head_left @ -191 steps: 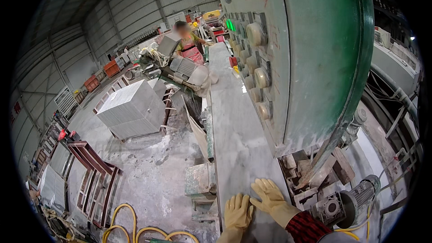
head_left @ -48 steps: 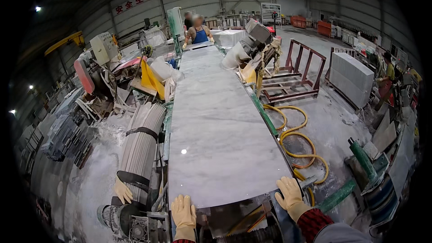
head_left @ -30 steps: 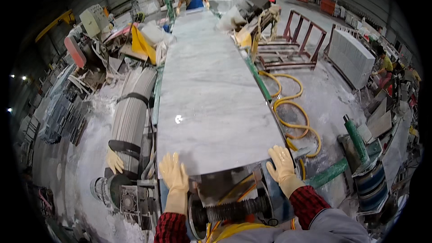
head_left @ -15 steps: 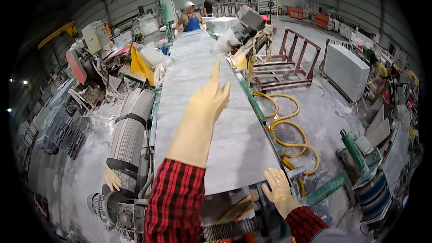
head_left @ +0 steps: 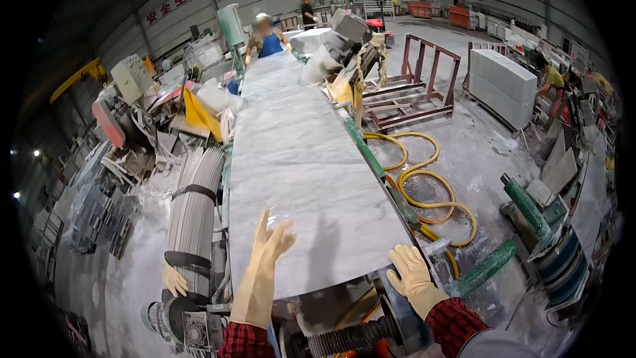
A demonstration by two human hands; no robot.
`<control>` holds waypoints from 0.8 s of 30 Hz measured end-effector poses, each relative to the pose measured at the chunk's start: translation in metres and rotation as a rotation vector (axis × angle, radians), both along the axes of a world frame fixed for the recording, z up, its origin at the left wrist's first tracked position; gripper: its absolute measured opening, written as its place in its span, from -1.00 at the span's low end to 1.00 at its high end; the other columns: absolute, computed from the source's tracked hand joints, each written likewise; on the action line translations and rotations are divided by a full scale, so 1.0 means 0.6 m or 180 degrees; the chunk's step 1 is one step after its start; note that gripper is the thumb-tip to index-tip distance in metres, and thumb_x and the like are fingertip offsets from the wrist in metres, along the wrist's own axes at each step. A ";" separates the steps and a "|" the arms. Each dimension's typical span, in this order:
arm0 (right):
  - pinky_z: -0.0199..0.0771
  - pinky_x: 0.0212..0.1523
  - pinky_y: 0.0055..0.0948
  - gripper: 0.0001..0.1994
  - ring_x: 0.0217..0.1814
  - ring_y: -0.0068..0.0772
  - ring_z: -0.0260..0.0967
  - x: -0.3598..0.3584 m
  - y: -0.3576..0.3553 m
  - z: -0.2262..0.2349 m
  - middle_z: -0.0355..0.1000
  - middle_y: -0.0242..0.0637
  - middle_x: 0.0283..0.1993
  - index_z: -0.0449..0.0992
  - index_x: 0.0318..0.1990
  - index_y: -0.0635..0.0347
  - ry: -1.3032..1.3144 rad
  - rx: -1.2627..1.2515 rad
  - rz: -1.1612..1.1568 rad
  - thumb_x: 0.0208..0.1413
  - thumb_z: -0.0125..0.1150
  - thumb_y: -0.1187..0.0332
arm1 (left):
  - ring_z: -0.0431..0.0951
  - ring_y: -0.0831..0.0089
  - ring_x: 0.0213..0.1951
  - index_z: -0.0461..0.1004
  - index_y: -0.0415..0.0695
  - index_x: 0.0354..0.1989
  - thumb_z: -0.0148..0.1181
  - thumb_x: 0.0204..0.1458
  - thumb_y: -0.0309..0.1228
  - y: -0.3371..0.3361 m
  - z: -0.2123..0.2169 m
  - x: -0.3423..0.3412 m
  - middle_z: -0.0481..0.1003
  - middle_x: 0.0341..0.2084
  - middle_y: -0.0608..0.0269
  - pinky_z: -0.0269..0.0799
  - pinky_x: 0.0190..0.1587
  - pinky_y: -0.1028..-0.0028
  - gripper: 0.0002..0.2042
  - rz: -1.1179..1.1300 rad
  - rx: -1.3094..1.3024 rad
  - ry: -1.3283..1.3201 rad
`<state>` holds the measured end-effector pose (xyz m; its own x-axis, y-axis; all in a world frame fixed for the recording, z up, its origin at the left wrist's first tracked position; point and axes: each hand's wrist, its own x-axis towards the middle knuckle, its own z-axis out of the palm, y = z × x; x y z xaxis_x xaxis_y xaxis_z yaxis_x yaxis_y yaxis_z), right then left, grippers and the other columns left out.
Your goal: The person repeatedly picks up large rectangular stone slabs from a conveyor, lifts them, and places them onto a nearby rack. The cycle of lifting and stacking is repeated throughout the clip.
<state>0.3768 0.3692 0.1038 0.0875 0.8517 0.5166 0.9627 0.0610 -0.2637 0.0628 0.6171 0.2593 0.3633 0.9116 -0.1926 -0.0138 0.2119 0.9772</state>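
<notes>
A long, wet-looking grey-white stone slab [head_left: 298, 159] stretches away from me on a green-framed machine bed. My left hand [head_left: 268, 248], in a cream rubber glove, is over the slab's near left part with fingers apart and holds nothing; clear glints, perhaps water, show by its fingertips. Whether it touches the stone I cannot tell. My right hand [head_left: 412, 275], gloved alike, lies flat with spread fingers at the slab's near right corner and the frame edge. Another cream glove [head_left: 175, 281] shows at the left against a strapped grey ribbed roll; whether a hand fills it is unclear.
A person in a blue apron [head_left: 270, 43] stands at the slab's far end. Yellow hoses [head_left: 430, 189] coil on the floor at the right, near a maroon rack [head_left: 414, 89]. The grey ribbed roll [head_left: 193, 212] flanks the bed's left. Ribbed bellows [head_left: 351, 337] sit below the near edge.
My left hand has drawn back toward me from the middle of the slab to its near left part. My right hand stays at the near right corner. The view has shifted slightly.
</notes>
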 end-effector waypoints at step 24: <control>0.21 0.54 0.15 -0.41 0.47 0.19 0.33 0.013 -0.030 -0.004 0.44 0.08 0.38 0.51 0.30 0.23 -0.0043 -0.0049 -0.0174 0.16 0.41 0.16 | -0.03 -0.02 0.68 -0.11 0.09 0.74 0.13 0.13 -0.87 -0.021 0.199 0.075 -0.16 0.73 0.09 0.59 0.29 0.29 0.02 -0.0395 0.1690 -0.1332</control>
